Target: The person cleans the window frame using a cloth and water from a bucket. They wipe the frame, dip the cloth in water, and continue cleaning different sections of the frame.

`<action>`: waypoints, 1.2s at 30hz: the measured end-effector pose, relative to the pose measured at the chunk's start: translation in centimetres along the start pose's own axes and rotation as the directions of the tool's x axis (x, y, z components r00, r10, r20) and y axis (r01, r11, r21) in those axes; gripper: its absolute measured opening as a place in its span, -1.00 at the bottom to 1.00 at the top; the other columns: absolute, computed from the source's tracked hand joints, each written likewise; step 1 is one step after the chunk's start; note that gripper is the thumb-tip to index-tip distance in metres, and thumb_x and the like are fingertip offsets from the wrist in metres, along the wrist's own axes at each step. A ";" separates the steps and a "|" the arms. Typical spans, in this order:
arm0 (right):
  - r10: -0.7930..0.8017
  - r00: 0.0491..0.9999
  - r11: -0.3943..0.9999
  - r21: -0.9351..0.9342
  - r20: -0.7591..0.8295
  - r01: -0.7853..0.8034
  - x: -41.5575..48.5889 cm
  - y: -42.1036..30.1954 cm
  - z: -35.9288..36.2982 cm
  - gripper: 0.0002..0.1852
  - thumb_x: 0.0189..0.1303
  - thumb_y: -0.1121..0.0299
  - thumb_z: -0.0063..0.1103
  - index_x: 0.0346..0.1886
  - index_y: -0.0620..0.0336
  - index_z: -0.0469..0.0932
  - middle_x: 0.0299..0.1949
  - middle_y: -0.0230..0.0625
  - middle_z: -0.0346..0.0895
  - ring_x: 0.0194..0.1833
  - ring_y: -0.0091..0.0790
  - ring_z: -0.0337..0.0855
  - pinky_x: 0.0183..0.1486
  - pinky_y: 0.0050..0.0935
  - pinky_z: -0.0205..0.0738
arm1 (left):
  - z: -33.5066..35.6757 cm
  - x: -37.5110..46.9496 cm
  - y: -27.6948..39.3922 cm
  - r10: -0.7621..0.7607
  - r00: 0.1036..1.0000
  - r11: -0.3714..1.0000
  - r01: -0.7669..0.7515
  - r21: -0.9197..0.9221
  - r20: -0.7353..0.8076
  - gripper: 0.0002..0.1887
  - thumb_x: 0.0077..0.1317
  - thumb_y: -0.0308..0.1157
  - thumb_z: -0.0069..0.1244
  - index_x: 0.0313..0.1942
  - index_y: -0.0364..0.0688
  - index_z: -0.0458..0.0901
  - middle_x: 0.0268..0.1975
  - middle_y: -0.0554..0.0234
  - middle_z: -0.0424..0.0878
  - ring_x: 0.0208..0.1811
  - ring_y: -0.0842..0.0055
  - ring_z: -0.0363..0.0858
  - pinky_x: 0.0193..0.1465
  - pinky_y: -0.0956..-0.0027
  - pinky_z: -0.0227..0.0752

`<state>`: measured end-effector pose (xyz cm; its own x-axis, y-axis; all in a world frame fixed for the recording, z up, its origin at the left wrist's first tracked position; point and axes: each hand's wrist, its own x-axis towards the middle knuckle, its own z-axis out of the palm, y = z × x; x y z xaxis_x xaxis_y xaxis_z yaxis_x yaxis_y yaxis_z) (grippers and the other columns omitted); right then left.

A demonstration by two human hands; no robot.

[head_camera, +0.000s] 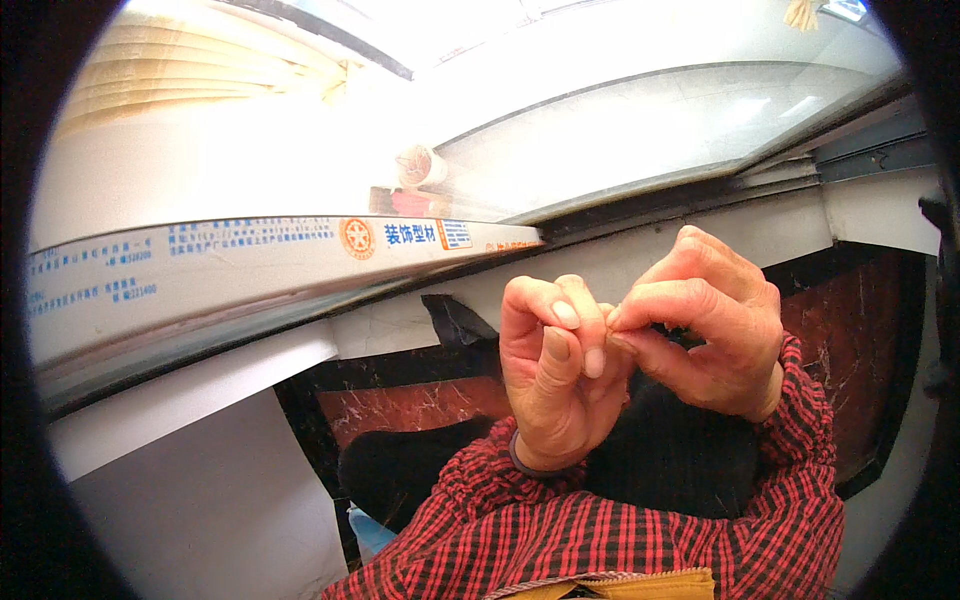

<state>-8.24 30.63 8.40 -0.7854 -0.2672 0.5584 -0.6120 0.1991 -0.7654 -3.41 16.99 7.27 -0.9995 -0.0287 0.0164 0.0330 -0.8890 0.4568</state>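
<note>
My left hand (551,367) is raised in front of my lap, palm side up, with its fingers curled and the thumb bent in towards them. From the right, my right hand (709,322) meets it, thumb and index fingertip pinched together against the left fingers. Anything between those fingertips is too small to make out. Both wrists come out of red-and-black checked sleeves (802,420), and a dark band (536,465) circles the left one. Below the hands are my legs in black trousers (675,450).
A window frame (247,262) with printed film runs across in front, beside a glass pane (637,142). Behind it are a white tub (421,166) and a red item (412,202). A pale curtain (202,60) hangs at upper left. Dark red marbled panels (412,405) lie below the sill.
</note>
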 end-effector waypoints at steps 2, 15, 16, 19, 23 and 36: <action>-0.016 1.000 1.000 -0.006 -0.010 0.016 0.0 0.2 0.1 -0.69 -0.19 0.62 0.52 -0.30 0.18 0.65 -0.46 -0.32 0.60 -0.48 -0.35 0.54 -0.46 -0.43 0.36 | 0.0 0.0 -0.1 0.007 1.000 1.000 -0.007 0.005 -0.011 -0.83 0.53 -0.34 0.02 -0.05 -0.16 0.40 -0.36 0.29 0.43 -0.50 0.66 0.25 -0.40 0.53 0.22; -0.065 0.998 0.996 -0.068 -0.005 0.065 -0.2 0.1 -0.2 -0.64 -0.25 0.61 0.53 -0.30 0.12 0.64 -0.45 -0.37 0.58 -0.50 -0.34 0.49 -0.49 -0.43 0.32 | 0.0 -0.1 -0.2 0.028 0.999 0.995 -0.029 0.090 0.017 -0.82 0.54 -0.33 0.02 -0.05 -0.18 0.38 -0.34 0.28 0.42 -0.53 0.69 0.23 -0.45 0.55 0.18; -0.068 0.998 0.995 -0.070 -0.005 0.067 -0.3 0.1 -0.2 -0.64 -0.26 0.61 0.53 -0.30 0.12 0.64 -0.45 -0.37 0.58 -0.50 -0.34 0.49 -0.49 -0.43 0.32 | 0.0 -0.1 -0.2 0.026 0.999 0.996 -0.028 0.090 0.019 -0.82 0.54 -0.33 0.01 -0.05 -0.17 0.39 -0.34 0.29 0.43 -0.54 0.69 0.23 -0.46 0.55 0.17; -0.077 0.997 0.996 -0.056 -0.024 0.075 -0.4 0.2 -0.4 -0.65 -0.22 0.64 0.52 -0.30 0.13 0.63 -0.44 -0.36 0.58 -0.50 -0.37 0.48 -0.49 -0.46 0.30 | 0.0 -0.1 -0.1 -0.081 0.996 0.996 0.082 -0.035 0.030 -0.84 0.57 -0.29 -0.03 -0.03 -0.13 0.39 -0.33 0.33 0.43 -0.57 0.70 0.22 -0.47 0.55 0.15; 0.059 0.996 0.998 0.035 -0.064 -0.056 -0.8 0.4 -0.7 -0.74 -0.04 0.64 0.47 -0.29 0.16 0.62 -0.43 -0.38 0.55 -0.49 -0.50 0.41 -0.47 -0.52 0.26 | 0.5 -0.2 0.4 -0.313 0.949 0.865 0.299 -0.403 0.033 -0.83 0.61 -0.22 -0.13 0.01 -0.08 0.40 -0.30 0.38 0.43 -0.60 0.72 0.21 -0.46 0.55 0.15; 0.413 0.721 0.019 0.787 0.556 -0.617 -1.2 1.1 0.6 -0.52 0.17 0.37 0.49 0.05 0.20 0.40 -0.01 -0.41 0.40 0.13 -0.48 0.46 0.21 -0.45 0.39 | 0.8 -0.9 0.7 -0.356 0.933 0.825 0.338 -0.454 0.049 -0.82 0.53 -0.43 -0.15 0.08 -0.04 0.33 -0.37 0.40 0.38 -0.70 0.71 0.18 -0.52 0.56 0.15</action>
<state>-7.85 30.58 6.70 -0.7673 -0.6348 -0.0909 0.5463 -0.5728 -0.6111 -2.45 16.80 8.27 -0.9446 0.3115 -0.1038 -0.3110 -0.9502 -0.0212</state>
